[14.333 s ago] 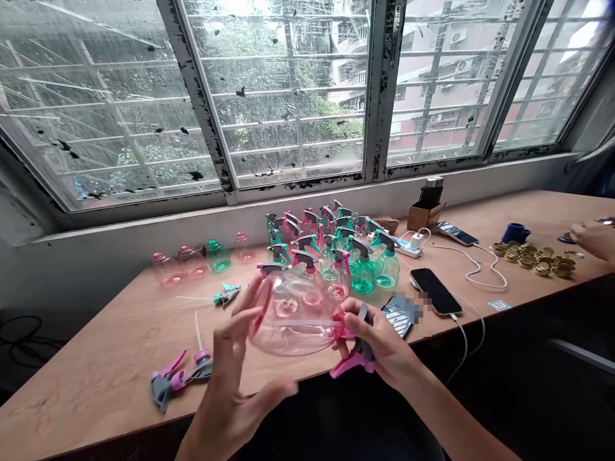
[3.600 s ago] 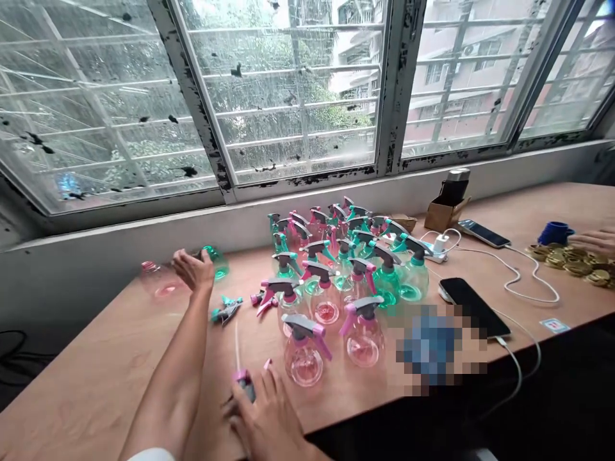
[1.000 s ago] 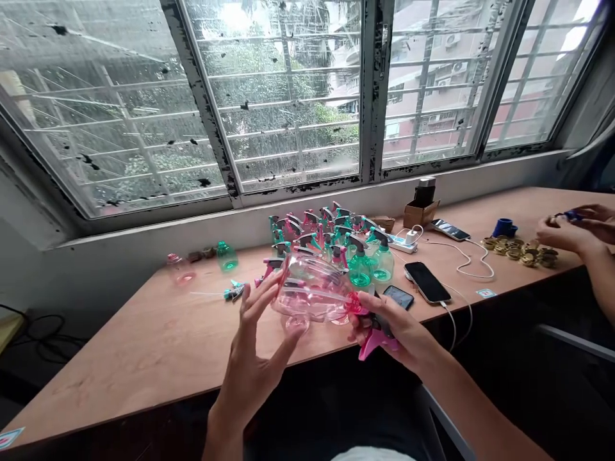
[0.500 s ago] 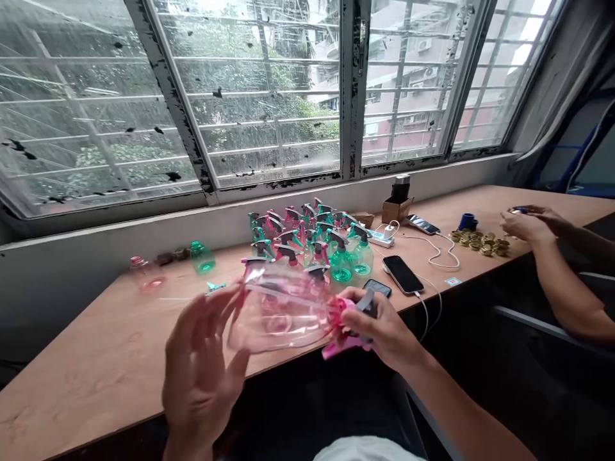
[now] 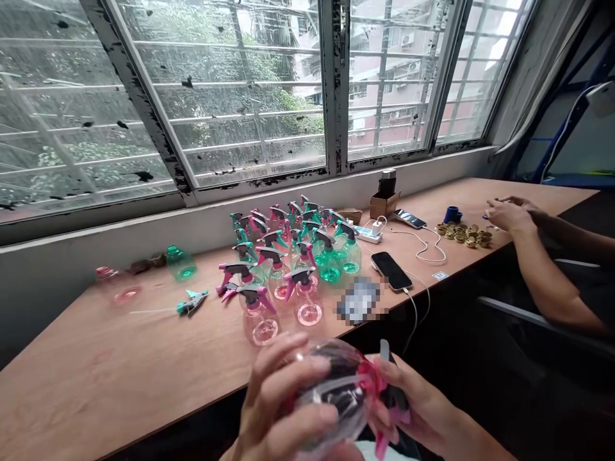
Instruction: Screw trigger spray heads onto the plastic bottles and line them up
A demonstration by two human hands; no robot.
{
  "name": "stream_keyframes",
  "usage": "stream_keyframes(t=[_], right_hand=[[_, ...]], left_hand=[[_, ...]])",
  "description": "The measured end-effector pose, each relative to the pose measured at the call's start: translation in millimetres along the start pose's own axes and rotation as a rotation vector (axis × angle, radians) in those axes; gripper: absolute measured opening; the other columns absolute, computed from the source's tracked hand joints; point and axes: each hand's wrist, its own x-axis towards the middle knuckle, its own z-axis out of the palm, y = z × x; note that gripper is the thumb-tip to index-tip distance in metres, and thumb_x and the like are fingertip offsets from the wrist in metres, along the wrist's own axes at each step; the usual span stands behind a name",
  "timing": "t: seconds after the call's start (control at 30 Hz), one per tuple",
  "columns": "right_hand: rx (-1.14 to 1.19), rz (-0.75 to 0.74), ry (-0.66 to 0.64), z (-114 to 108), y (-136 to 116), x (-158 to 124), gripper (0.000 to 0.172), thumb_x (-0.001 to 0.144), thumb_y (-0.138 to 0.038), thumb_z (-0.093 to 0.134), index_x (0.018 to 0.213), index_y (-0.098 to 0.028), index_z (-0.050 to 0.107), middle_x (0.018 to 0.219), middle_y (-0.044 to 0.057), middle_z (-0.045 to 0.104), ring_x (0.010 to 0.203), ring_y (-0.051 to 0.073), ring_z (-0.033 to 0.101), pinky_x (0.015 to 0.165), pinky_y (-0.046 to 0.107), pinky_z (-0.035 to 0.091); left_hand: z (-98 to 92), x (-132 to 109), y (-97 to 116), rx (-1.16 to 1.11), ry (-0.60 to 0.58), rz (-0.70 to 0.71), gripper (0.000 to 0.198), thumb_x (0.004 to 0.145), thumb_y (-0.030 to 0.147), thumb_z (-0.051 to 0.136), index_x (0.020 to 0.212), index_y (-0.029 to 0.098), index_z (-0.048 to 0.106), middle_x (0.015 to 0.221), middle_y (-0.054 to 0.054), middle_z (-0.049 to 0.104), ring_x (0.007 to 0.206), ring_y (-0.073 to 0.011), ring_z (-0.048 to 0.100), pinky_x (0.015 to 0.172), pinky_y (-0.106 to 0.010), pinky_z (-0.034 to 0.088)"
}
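A clear pink spray bottle [image 5: 336,397] lies on its side between my hands, in front of the table edge. My left hand [image 5: 283,403] is wrapped round the bottle's body. At the neck, my right hand [image 5: 418,390] grips the pink and grey spray head [image 5: 372,381]. A thin tube shows through the clear wall. Several pink and green spray bottles [image 5: 310,301] stand grouped on the table beyond. Left of them lies a loose green and grey spray head [image 5: 189,303] with its tube.
On the wooden table [image 5: 120,371], a pink bottle [image 5: 118,285] and green bottle [image 5: 181,264] are at the left. A phone [image 5: 391,271], cables, power strip [image 5: 369,233] and gold-coloured parts [image 5: 466,234] are towards the right. Another person's hands [image 5: 512,214] are at the far right.
The held bottle has moved down and right, nearer my body. My left hand, open beside its base before, has closed round it. The view has shifted, showing more of the standing bottles.
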Motion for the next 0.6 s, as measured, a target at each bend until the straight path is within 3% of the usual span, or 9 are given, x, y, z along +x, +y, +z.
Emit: stream_keyframes(t=[0.13,0.23,0.3,0.33,0.37,0.43,0.5,0.6], right_hand=[[0.079,0.053,0.064,-27.2,12.3,-25.4,0.065,0.098,-0.069,0.064,0.061,-0.017,0.054,0.043,-0.004,0.046,0.037,0.005,0.044,0.046,0.016,0.044],[-0.049,0.047,0.174,-49.1,-11.7,-34.7,0.059,0.094,-0.072,0.068,0.076,-0.016,0.061,0.049,-0.003,0.055,0.040,0.009,0.051,0.046,0.020,0.048],[-0.251,-0.011,0.287,-63.3,-46.1,-36.0,0.054,0.090,-0.069,0.076,0.093,-0.017,0.065,0.063,0.001,0.067,0.050,0.014,0.063,0.053,0.027,0.057],[-0.379,-0.082,0.357,-69.7,-66.2,-35.4,0.052,0.088,-0.066,0.080,0.098,-0.017,0.065,0.072,0.003,0.072,0.058,0.017,0.069,0.059,0.029,0.061],[-0.516,-0.157,0.420,-75.4,-86.5,-33.7,0.051,0.086,-0.064,0.083,0.100,-0.018,0.065,0.079,0.006,0.075,0.066,0.019,0.072,0.065,0.032,0.063],[-0.811,-0.309,0.574,-84.4,-123.2,-26.4,0.052,0.085,-0.065,0.083,0.104,-0.019,0.068,0.087,0.009,0.079,0.076,0.024,0.075,0.075,0.036,0.062],[-1.091,-0.424,0.719,-90.6,-150.4,-13.2,0.057,0.082,-0.072,0.081,0.103,-0.020,0.071,0.088,0.009,0.079,0.080,0.028,0.075,0.077,0.038,0.059],[-1.358,-0.453,0.824,-98.4,-171.9,12.5,0.063,0.080,-0.080,0.075,0.101,-0.021,0.077,0.081,0.008,0.078,0.076,0.028,0.073,0.069,0.035,0.053]], left_hand=[[19.5,-15.4,-5.5,-0.017,-0.104,0.089,0.053,0.086,0.029,0.086,0.131,0.048,0.065,0.112,0.004,0.079,0.133,-0.0268,0.069,0.115,-0.047,0.064],[49.9,-17.4,-13.3,-0.089,-0.067,0.078,0.060,0.086,0.036,0.086,0.140,0.041,0.060,0.124,-0.002,0.075,0.144,-0.0290,0.061,0.122,-0.049,0.058],[78.9,-18.0,-21.2,-0.085,-0.015,-0.068,0.072,0.090,0.040,0.082,0.152,0.032,0.047,0.147,-0.010,0.062,0.155,-0.0309,0.050,0.126,-0.052,0.053],[95.1,-18.7,-25.9,-0.050,-0.009,-0.207,0.076,0.094,0.041,0.078,0.158,0.029,0.038,0.158,-0.015,0.052,0.158,-0.0311,0.044,0.127,-0.052,0.050],[111.7,-19.3,-31.0,-0.002,-0.031,-0.363,0.080,0.097,0.041,0.073,0.162,0.027,0.028,0.165,-0.018,0.042,0.161,-0.0311,0.040,0.128,-0.053,0.048],[143.8,-18.5,-42.5,0.070,-0.194,-0.610,0.081,0.101,0.041,0.066,0.164,0.026,0.017,0.169,-0.020,0.037,0.162,-0.0302,0.038,0.130,-0.055,0.044],[172.0,-12.9,-55.8,0.090,-0.365,-0.699,0.086,0.097,0.041,0.072,0.164,0.024,0.021,0.167,-0.019,0.042,0.161,-0.0325,0.039,0.132,-0.055,0.039],[202.9,3.2,-77.5,0.113,-0.496,-0.761,0.109,0.083,0.044,0.087,0.166,0.012,0.024,0.165,-0.027,0.043,0.160,-0.0447,0.036,0.133,-0.063,0.030]])
